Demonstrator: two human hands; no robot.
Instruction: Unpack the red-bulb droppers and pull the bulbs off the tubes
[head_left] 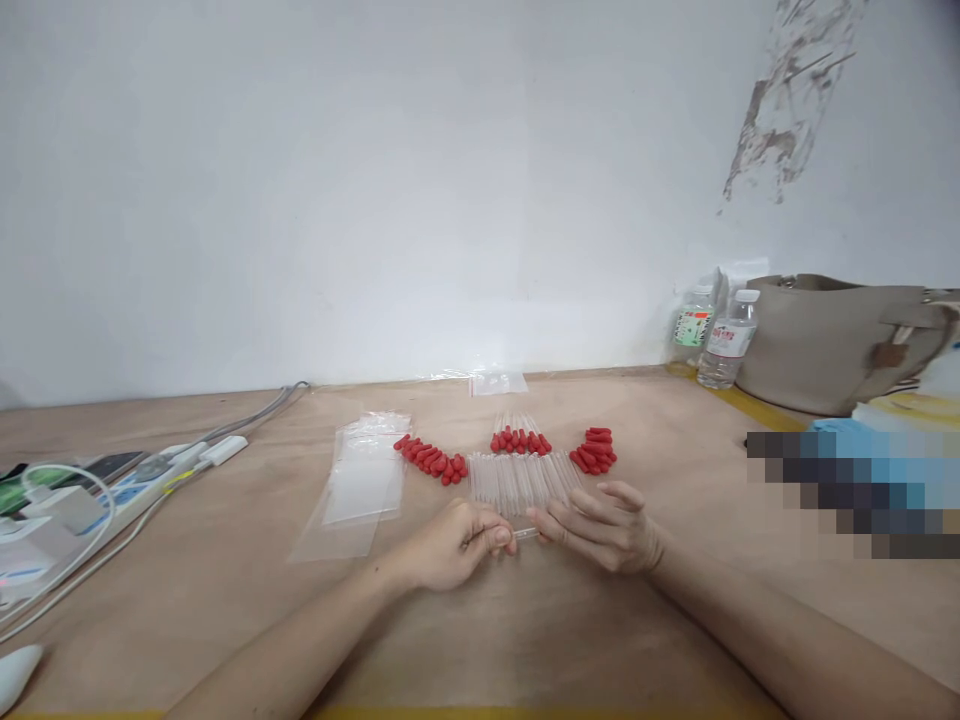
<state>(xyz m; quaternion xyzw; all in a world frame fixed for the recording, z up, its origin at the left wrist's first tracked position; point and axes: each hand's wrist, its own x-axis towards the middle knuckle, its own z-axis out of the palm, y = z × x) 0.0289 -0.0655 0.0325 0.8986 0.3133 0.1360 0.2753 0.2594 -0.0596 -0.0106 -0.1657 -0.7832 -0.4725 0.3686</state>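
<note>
My left hand (454, 545) and my right hand (604, 527) meet over the wooden table (525, 630), both pinching one thin clear glass tube (525, 534) between their fingertips. Just beyond the hands lies a row of several clear glass tubes (521, 478). Behind it are three heaps of red rubber bulbs: one at the left (431, 459), one in the middle (520, 440) fitted on tubes, one at the right (594, 449).
Clear plastic bags (360, 490) lie left of the tubes, another small bag (497, 381) by the wall. A power strip with cables (112, 495) is at far left. Two water bottles (716, 335) and a beige handbag (832, 340) stand at the right.
</note>
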